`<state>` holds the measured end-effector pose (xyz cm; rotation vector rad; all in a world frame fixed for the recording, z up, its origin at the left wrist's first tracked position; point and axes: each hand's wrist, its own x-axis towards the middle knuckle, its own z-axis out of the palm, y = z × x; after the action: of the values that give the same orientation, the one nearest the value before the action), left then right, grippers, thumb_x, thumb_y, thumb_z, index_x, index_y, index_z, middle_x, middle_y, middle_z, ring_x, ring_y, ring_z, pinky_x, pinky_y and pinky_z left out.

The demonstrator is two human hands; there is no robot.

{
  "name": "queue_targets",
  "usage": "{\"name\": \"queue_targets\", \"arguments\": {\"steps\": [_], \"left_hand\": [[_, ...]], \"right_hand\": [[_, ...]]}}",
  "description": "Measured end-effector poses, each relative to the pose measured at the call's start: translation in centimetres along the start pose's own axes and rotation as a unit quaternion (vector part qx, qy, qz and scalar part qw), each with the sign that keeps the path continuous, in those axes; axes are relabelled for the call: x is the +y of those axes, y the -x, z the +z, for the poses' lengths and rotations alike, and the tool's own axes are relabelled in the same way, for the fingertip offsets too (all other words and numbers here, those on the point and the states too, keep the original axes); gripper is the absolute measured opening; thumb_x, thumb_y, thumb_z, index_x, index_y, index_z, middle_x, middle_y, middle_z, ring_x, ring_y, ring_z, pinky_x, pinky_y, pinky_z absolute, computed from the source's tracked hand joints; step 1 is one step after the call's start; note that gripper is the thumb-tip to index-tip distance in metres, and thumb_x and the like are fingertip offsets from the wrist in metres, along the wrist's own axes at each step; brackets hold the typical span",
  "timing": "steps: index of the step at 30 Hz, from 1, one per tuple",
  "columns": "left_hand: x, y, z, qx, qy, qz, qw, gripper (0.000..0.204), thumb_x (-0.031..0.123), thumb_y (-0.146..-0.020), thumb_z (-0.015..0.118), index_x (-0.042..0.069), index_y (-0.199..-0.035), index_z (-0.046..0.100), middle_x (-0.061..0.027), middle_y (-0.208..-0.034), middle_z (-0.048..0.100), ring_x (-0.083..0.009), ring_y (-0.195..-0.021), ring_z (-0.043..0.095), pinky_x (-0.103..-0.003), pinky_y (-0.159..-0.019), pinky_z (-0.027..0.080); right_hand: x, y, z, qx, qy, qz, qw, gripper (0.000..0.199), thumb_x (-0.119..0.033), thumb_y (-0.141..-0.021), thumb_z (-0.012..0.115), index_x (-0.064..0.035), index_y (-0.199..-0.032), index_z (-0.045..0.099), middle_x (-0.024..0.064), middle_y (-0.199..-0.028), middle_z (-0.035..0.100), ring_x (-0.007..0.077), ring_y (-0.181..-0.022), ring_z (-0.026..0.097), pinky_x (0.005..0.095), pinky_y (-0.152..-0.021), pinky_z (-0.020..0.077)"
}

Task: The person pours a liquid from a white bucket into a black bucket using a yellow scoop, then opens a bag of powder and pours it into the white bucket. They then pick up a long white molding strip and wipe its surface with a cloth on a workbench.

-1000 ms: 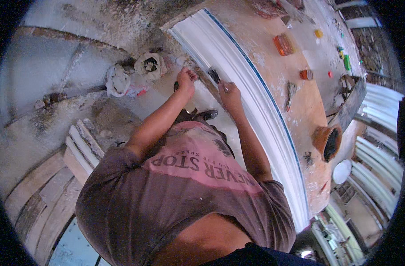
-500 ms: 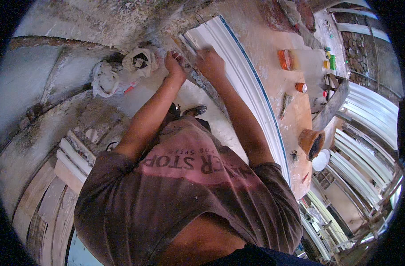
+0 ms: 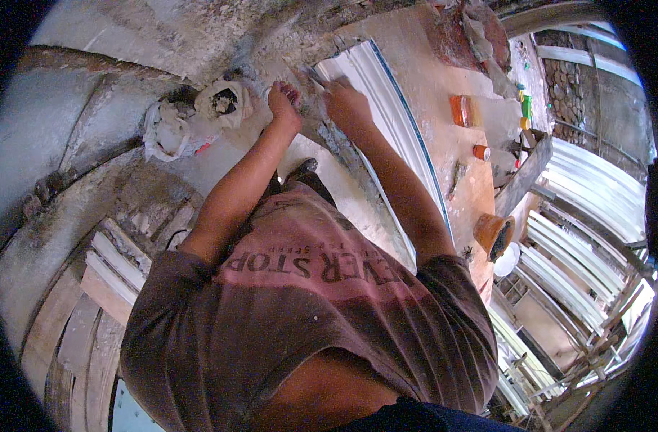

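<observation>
A long white ridged moulding (image 3: 376, 85), with a blue strip along its right edge, lies on the workbench. My right hand (image 3: 347, 106) is closed over the left side of its far end. A thin edge shows by those fingers, too blurred to name. Just left of the bench's edge, my left hand (image 3: 284, 101) hangs with its fingers curled in. What it holds, if anything, cannot be made out.
Two whitish bags (image 3: 169, 129) of pale material stand left of my left hand. On the bench's right side are an orange-ended clear bottle (image 3: 464, 111), a small orange-and-white container (image 3: 481, 152) and a brown pot (image 3: 493, 236). White lengths (image 3: 570, 252) are stacked farther right.
The moulding's far end has shifted slightly right and closer to me. My right hand now sits nearer that end's left corner. My left hand has stayed nearly in place, and the view has shifted a little.
</observation>
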<state>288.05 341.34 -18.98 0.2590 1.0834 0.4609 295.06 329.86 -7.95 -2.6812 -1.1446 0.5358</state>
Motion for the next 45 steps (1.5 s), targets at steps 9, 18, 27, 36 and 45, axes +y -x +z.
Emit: {"name": "queue_targets", "arguments": {"steps": [9,18,27,36,45], "left_hand": [[-0.1,0.6,-1.3,-0.028,-0.001,-0.031,0.999,0.022,0.028,-0.09,0.054,0.01,-0.102,0.055,-0.0026,-0.087,0.054,-0.0171,-0.074,0.051,-0.032,-0.072,0.046],[-0.5,-0.1,2.2,-0.091,-0.162,0.06,0.981,0.022,0.024,-0.084,0.069,0.005,-0.094,0.067,-0.0006,-0.078,0.062,-0.0105,-0.066,0.057,-0.024,-0.058,0.045],[-0.7,-2.8,0.7,-0.165,-0.174,0.062,0.969,0.018,0.016,-0.083,0.069,-0.002,-0.089,0.067,-0.0064,-0.077,0.066,-0.0126,-0.062,0.06,-0.024,-0.055,0.048],[0.1,-3.9,-1.0,-0.122,-0.162,0.106,0.974,0.017,0.005,-0.083,0.066,-0.004,-0.097,0.065,-0.0099,-0.088,0.067,-0.0173,-0.078,0.065,-0.029,-0.068,0.053],[0.4,-1.5,-0.6,-0.071,-0.155,0.121,0.978,0.027,0.019,-0.085,0.063,0.006,-0.109,0.057,-0.0043,-0.095,0.06,-0.0161,-0.078,0.055,-0.03,-0.068,0.045]], "right_hand": [[-0.7,5.4,2.7,0.109,-0.226,0.199,0.947,0.034,-0.027,-0.088,0.061,0.0018,-0.105,0.066,0.0264,-0.1,0.065,0.0338,-0.094,0.065,0.04,-0.085,0.047],[2.0,6.9,-1.0,0.176,0.004,0.033,0.984,0.034,-0.019,-0.086,0.058,-0.0232,-0.12,0.061,0.0091,-0.111,0.058,0.0287,-0.085,0.064,0.0411,-0.065,0.0537],[1.9,1.7,0.3,0.194,-0.06,0.031,0.979,0.023,-0.02,-0.088,0.058,-0.0133,-0.108,0.067,0.0104,-0.106,0.061,0.0305,-0.088,0.063,0.0419,-0.074,0.0515],[2.5,10.2,1.4,0.033,-0.434,0.244,0.867,0.032,-0.026,-0.089,0.064,-0.0008,-0.109,0.065,0.0067,-0.078,0.063,0.0118,-0.055,0.054,0.0276,-0.05,0.043],[-1.0,0.2,5.9,0.118,-0.513,0.18,0.831,0.033,-0.027,-0.089,0.062,-0.0015,-0.111,0.066,0.003,-0.063,0.058,0.0091,-0.047,0.05,0.0278,-0.041,0.0392]]}}
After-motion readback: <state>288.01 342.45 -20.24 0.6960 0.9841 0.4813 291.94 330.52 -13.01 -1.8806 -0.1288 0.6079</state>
